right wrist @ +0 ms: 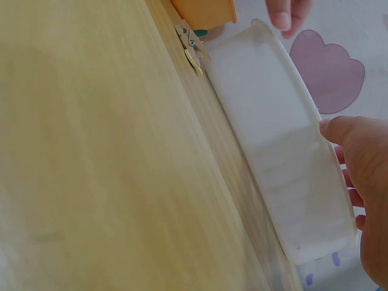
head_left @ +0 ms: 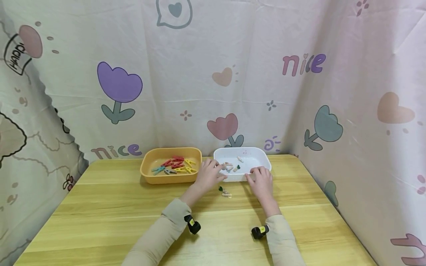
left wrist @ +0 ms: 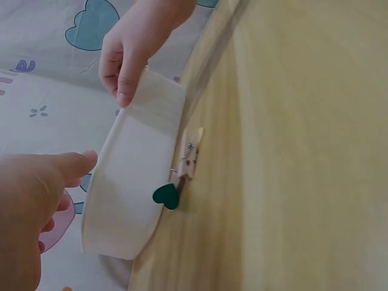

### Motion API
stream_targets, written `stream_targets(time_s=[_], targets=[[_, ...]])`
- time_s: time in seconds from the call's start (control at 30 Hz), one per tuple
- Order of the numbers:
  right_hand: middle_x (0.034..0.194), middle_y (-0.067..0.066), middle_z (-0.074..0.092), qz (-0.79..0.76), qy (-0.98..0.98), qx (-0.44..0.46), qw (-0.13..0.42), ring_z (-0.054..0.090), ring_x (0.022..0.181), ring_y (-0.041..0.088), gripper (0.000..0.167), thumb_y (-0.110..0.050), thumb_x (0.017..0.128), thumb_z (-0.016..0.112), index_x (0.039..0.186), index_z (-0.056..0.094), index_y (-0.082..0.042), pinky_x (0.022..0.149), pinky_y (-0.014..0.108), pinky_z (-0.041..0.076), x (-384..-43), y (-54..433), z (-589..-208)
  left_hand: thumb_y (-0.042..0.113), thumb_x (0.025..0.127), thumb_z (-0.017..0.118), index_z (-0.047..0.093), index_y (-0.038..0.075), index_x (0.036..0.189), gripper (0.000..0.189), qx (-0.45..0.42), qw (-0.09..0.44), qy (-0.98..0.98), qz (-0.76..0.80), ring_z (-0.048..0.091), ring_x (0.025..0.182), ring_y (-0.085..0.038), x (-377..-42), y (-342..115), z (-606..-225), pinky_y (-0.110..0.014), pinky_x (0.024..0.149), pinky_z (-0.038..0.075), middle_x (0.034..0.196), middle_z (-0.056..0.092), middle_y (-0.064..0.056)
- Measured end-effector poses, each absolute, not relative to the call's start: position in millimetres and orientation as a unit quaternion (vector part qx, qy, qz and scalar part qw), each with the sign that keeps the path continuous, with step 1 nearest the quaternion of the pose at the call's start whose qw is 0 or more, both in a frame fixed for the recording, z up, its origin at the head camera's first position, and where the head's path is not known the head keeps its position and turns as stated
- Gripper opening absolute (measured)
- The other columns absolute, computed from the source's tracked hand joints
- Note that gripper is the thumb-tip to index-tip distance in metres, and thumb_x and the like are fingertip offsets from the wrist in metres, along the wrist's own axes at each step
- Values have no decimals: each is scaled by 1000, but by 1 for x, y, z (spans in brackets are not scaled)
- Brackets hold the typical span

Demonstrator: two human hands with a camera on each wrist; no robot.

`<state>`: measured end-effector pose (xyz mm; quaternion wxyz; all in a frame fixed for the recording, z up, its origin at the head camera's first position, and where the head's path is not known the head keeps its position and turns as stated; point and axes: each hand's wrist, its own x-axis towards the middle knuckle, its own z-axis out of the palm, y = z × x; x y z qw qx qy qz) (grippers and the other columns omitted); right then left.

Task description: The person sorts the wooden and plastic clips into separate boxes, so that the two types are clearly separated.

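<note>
A white plastic bin [head_left: 236,178] stands at the table's far edge, holding several small wooden clothespins [head_left: 240,159], one with a green heart. My right hand [head_left: 261,183] pinches its front rim near the right end, thumb [right wrist: 339,128] outside and fingers inside. Above the bin's left front corner is my left hand [head_left: 209,173], its thumb [left wrist: 76,165] stretched out and fingers loosely bent; I see nothing held, though part of the hand is hidden. Two wooden clothespins lie on the table before the bin, one with a green heart [left wrist: 167,195], one with a yellow piece [right wrist: 194,62].
Left of the white bin stands an orange bin [head_left: 173,180] with red, yellow, blue and grey clothespins [head_left: 177,161]. A patterned cloth [head_left: 186,74] hangs behind the wooden table [head_left: 100,214] and on both sides. Each wrist wears a small black camera [head_left: 193,224].
</note>
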<state>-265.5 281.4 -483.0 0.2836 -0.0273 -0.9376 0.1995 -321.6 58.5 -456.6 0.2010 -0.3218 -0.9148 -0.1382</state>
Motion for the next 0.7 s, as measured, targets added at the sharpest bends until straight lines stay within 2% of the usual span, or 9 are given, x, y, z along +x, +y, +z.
stream_targets(time_s=[0.17,0.43,0.7], targets=[[104,11,57,197,-938,-27,283,50,103,31,24,-31,89,69,98,65,-8,97,49,36,-266,282,-482,45,87,69,71,24,105,28,-342,209,-905,-141,47,99,-18,-319,51,-465,-36,88,39,105,61,1],[105,10,57,192,-941,-29,276,50,104,31,25,-31,89,69,99,65,-8,99,49,36,-267,282,-484,41,84,74,70,24,110,31,-367,230,-891,-136,47,95,-16,-315,43,-477,-32,82,38,102,61,2],[106,10,57,194,-942,-31,273,49,104,31,25,-32,89,69,99,65,-9,100,49,36,-267,283,-485,41,84,74,71,23,103,26,-383,185,-896,-130,48,100,-16,-311,40,-481,-34,86,38,104,62,3]])
